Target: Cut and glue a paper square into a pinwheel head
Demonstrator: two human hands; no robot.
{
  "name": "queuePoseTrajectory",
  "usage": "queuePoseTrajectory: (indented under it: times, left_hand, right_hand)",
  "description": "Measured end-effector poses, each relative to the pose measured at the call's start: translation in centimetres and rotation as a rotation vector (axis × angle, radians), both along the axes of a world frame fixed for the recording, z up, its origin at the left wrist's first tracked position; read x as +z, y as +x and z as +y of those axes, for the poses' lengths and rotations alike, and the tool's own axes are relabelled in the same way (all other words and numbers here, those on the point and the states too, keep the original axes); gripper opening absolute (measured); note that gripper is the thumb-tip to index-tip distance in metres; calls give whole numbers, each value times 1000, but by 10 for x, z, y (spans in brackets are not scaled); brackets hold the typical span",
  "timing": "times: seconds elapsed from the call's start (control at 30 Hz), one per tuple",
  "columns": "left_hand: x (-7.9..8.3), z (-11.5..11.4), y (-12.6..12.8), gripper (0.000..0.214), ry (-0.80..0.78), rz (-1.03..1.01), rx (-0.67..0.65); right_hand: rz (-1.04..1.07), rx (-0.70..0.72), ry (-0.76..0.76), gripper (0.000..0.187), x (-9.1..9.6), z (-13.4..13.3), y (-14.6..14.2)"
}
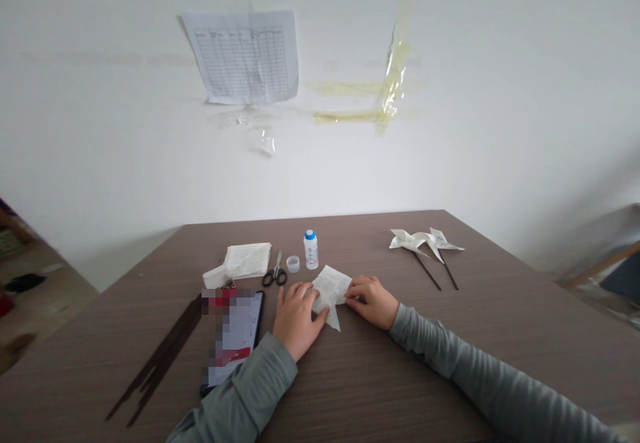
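Note:
A piece of printed paper (331,287), cut into pointed flaps, lies on the table in front of me. My left hand (299,319) holds its left side down, fingers curled over the edge and thumb on the lower flap. At the right corner, the thumb and fingertips of my right hand (374,301) pinch the paper. Just behind it stands a white bottle with a blue cap (311,251). Beside the bottle are a small clear round lid (293,264) and black-handled scissors (275,273). My fingers hide part of the paper's edges.
Paper pinwheels (413,240) on dark sticks lie at the back right. A stack of paper (248,259) sits back left, near a phone (235,339) and several dark sticks (160,356). The brown table (400,389) meets a white wall holding a taped sheet (245,56).

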State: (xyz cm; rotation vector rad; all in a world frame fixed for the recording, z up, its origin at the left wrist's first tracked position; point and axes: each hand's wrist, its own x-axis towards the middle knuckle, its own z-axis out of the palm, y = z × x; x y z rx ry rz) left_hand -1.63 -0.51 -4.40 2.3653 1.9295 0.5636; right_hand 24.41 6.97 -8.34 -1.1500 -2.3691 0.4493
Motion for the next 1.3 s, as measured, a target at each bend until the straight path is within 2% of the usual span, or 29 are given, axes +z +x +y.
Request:
queuePoseTrajectory:
  times: [0.13, 0.3, 0.43, 0.63, 0.83, 1.07, 1.3]
  left_hand:
    - [-2, 0, 1, 33, -54, -26, -3]
    - [-4, 1, 1, 40, -33, -45, -16]
    - [-2, 1, 1, 45, -52, -69, -25]
    - [2, 1, 2, 53, -112, -93, -47]
    - [-2, 4, 1, 57, -107, -93, -71]
    - [-1, 4, 0, 56, -112, -101, -102]
    - [4, 1, 5, 53, -110, -64, -92]
  right_hand:
    - [64, -37, -21, 25, 3, -4, -2]
    - [169, -111, -55, 15, 1, -5, -3]
    - [138, -143, 6, 9, -3, -6, -5]
    - [80, -162, 108, 16, -6, -10, -9]
    - [63, -135, 165, 25, -8, -11, -9]
    - [59, -121, 311, 27, -14, -9, -9]
    - [34, -113, 325, 23, -19, -5, -9]
